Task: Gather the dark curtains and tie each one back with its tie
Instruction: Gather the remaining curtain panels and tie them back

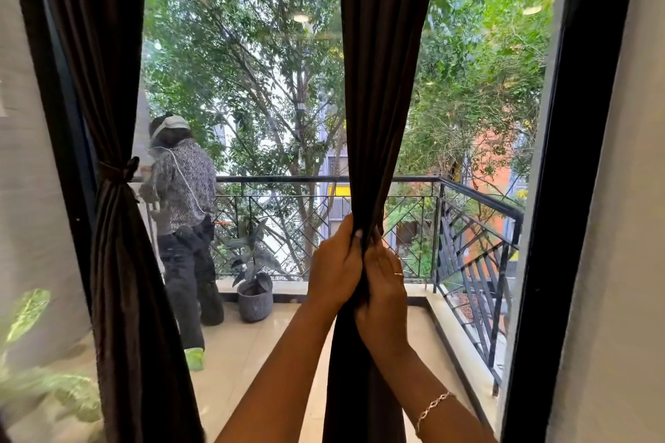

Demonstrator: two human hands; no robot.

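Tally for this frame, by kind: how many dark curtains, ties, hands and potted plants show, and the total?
Dark curtains: 2, left curtain and middle curtain
Ties: 1, tie on the left curtain
Hands: 2, left hand and right hand
Potted plant: 1
Total: 6

two curtains (118, 280) (381, 83), one tie (116, 173), two hands (336, 262) (384, 286)
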